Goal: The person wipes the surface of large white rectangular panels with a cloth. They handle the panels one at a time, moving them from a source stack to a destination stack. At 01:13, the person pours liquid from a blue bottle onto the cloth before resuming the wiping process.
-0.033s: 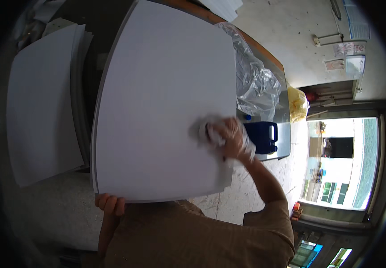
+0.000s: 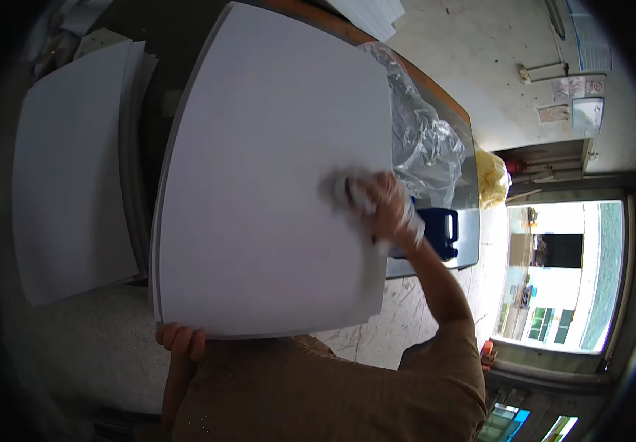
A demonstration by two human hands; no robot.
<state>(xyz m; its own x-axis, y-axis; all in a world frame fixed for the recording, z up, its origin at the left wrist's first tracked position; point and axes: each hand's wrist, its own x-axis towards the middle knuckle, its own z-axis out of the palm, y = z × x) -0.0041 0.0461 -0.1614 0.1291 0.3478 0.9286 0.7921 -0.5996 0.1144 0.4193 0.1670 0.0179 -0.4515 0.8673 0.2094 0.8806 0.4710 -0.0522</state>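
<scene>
A large white sheet (image 2: 266,155) fills the middle of the view, its layered edge showing further sheets beneath it. My left hand (image 2: 181,341) grips the near left corner, fingers bent over the edge and thumb hidden. Over the right half of the sheet, my right hand (image 2: 389,210) is closed on a whitish wad (image 2: 348,193) with a dark line across it, pressed to or just above the surface. Motion blurs both, so the wad's kind is unclear. Thin whitish, see-through material covers part of this hand and wrist, like a plastic glove.
A second stack of white sheets (image 2: 71,173) lies to the left. Crumpled clear plastic (image 2: 432,151) and a dark blue jug (image 2: 439,230) sit on the table right of the sheet. Beyond are a yellow bag (image 2: 492,179) and a bright doorway (image 2: 564,276).
My right hand has moved slightly away from me across the sheet with the wad, and now covers more of the blue jug. The left hand keeps its corner grip.
</scene>
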